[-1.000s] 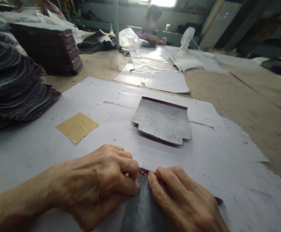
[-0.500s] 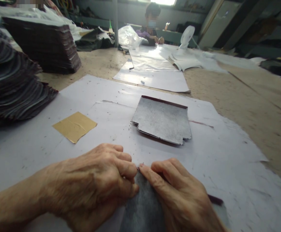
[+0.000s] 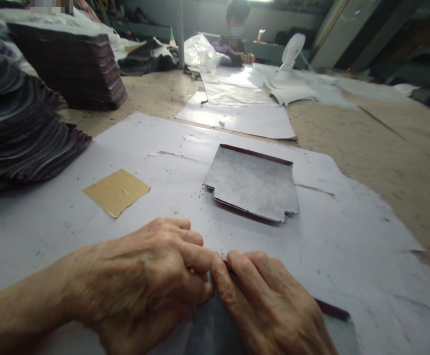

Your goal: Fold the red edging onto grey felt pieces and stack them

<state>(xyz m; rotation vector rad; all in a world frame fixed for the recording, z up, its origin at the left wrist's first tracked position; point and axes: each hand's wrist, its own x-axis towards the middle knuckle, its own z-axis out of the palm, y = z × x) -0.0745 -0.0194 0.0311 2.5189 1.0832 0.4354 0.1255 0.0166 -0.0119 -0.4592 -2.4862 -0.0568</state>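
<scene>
Between my hands lies a grey-backed sheet (image 3: pixel 213 328) with a dark red far edge, low in the middle of the view. My left hand (image 3: pixel 151 276) is closed, its fingers pinched on the sheet's far left corner. My right hand (image 3: pixel 266 296) presses curled fingers along that far edge, its thumb touching the left fingertips. Much of the sheet is hidden under both hands. Beyond them sit notched grey pieces (image 3: pixel 253 185), layered, with a dark red strip along the far side. Another grey piece (image 3: pixel 340 330) with a dark red edge shows partly beside my right wrist.
White paper (image 3: pixel 170 197) covers the table here, with a tan square (image 3: pixel 118 192) on it. Tall piles of dark sheets (image 3: pixel 22 128) and a squared stack (image 3: pixel 63 69) stand at left. A masked person (image 3: pixel 233 47) sits across the table near a white fan (image 3: pixel 293 52).
My right hand has shifted its fingers onto the sheet's far edge, and its thumb has come against the left fingertips. My left hand stays nearly where it was. The view has shifted slightly.
</scene>
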